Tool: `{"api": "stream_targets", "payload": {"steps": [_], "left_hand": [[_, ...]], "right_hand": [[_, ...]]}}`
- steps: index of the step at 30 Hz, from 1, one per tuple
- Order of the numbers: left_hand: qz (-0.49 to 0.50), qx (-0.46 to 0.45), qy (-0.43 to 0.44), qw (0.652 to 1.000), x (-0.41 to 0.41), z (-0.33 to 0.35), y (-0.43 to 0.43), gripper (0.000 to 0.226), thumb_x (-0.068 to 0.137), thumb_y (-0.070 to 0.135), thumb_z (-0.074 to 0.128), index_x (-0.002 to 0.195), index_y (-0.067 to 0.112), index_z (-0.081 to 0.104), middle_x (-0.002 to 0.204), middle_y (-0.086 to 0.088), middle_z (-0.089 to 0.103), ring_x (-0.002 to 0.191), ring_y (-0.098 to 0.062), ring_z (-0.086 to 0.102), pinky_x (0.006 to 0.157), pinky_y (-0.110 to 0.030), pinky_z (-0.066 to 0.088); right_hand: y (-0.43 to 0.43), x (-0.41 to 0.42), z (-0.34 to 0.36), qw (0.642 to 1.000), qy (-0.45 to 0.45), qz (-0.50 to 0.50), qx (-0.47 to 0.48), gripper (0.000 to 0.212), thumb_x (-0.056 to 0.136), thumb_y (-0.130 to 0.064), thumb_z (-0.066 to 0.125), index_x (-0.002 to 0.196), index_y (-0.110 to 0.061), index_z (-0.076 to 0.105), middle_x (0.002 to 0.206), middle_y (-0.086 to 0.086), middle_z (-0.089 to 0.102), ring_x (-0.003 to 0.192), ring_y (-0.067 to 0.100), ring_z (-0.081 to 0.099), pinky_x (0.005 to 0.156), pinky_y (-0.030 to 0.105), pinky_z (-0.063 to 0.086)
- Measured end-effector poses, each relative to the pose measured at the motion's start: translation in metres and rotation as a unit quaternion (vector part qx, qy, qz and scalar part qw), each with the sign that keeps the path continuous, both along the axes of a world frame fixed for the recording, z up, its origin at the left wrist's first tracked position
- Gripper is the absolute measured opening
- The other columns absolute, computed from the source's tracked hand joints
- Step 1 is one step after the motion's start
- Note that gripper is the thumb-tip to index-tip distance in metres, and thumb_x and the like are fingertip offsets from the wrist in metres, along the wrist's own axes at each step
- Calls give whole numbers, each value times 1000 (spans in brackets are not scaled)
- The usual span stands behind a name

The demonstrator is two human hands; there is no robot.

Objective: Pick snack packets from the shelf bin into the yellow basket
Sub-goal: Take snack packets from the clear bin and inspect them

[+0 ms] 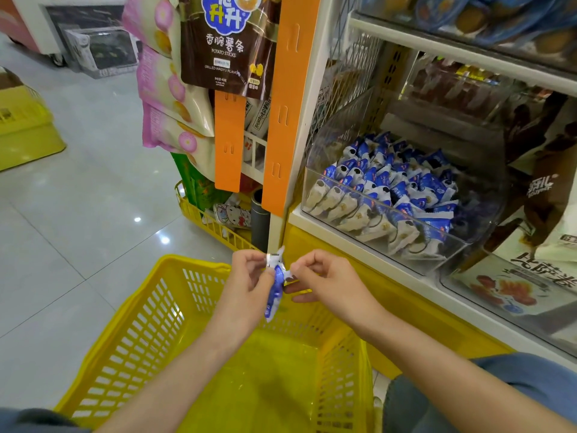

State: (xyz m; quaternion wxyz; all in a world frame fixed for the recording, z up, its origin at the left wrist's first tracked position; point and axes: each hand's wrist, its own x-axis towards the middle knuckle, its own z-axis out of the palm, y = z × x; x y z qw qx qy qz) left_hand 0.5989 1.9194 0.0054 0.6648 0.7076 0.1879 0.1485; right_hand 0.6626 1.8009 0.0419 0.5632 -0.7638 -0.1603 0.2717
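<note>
Yellow moulded plastic, pierced into a lattice of small rectangular slots, forms the open-topped yellow basket [175, 323] that fills the lower middle of the view; its floor is solid and faintly glossy. Above its far rim hangs the one blue-and-white crinkled film snack packet [276, 285], long and narrow, its ends crimped flat and its skin shiny with folds (the print is too small to read). The left hand [249, 282] pinches the packet's upper part between thumb and curled fingers, and the right hand [324, 282], fingers curled too, nips its side edge with the fingertips, so both hands hold it at once.

Up to the right, a clear hard plastic shelf bin [462, 245] with a curved side sits on a cream shelf board. It is packed with matching blue-and-white packets [399, 189], standing in rough rows, pale pillow shapes pressed against the front wall.

Flat orange plastic strips [288, 104] with paired slots run down the shelf post. Beside them hangs a brown glossy potato-stick bag [228, 42]. Grey polished floor tiles [78, 214] reflect ceiling lights.
</note>
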Motion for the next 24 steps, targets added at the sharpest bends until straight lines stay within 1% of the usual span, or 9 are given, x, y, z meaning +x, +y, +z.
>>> {"api": "stream_targets", "payload": {"steps": [2,4,7,10,13,16,18,21,24], "left_hand": [[12,-1,-6,1000,-1,-1,3,22,95,4,44,87,24,47,84,10,64,69,8,61,60,-10,46],[-4,-19,4,1000,0,-1,2,18,96,13,46,82,22,52,69,12,64,61,3,58,58,-16,46],[-77,-173,20,982,0,3,-7,25,80,42,54,87,18,58,83,4,71,80,-12,67,74,-36,53],[-83,-206,-1,975,-1,8,-11,28,75,43,57,86,18,59,92,-4,71,84,-17,67,72,-32,54],[-37,-178,6,983,-3,13,-8,14,91,25,51,85,19,61,86,-7,67,79,-15,64,74,-32,50],[-61,-158,13,986,-3,17,-7,18,95,19,46,94,19,64,91,-6,72,84,-16,68,73,-28,53],[-81,-142,8,987,-4,20,-8,22,96,16,45,94,19,67,94,-7,72,88,-18,67,79,-31,51],[-61,-78,-17,995,-5,20,-6,14,93,8,50,97,17,60,92,-6,69,83,-16,65,70,-25,53],[-10,64,-36,997,-5,17,-4,18,88,6,59,93,22,53,91,-4,63,80,-21,64,66,-34,53]], "right_hand": [[-3,-4,1,1000,4,5,23,12,89,-9,57,78,-13,57,82,9,65,65,11,67,57,23,56],[-6,-6,0,998,-66,18,2,12,87,-11,61,76,-17,59,78,4,65,73,14,65,67,32,57],[-10,-5,4,992,-125,15,-9,8,86,-15,64,78,-18,64,77,-6,65,76,16,60,78,41,53],[-13,-5,7,987,-155,43,-17,8,87,-18,62,87,-21,70,90,-6,67,77,11,59,75,30,50],[-14,-10,5,976,-209,49,-29,18,86,-17,62,95,-33,63,99,-8,59,74,-1,53,65,12,43],[-15,-7,1,977,-210,-30,-38,27,88,-21,60,111,-29,48,106,-6,50,73,-6,50,65,9,42],[-16,-3,1,978,-195,-21,-65,15,91,-29,55,106,-30,53,105,-8,51,74,-7,49,67,8,42],[-16,-1,1,986,-153,9,-59,12,91,-28,54,84,-24,63,82,-1,65,71,7,56,73,38,51],[-15,-3,1,987,-156,3,-48,17,91,-26,56,77,-21,65,72,5,68,65,18,61,66,47,53]]}}
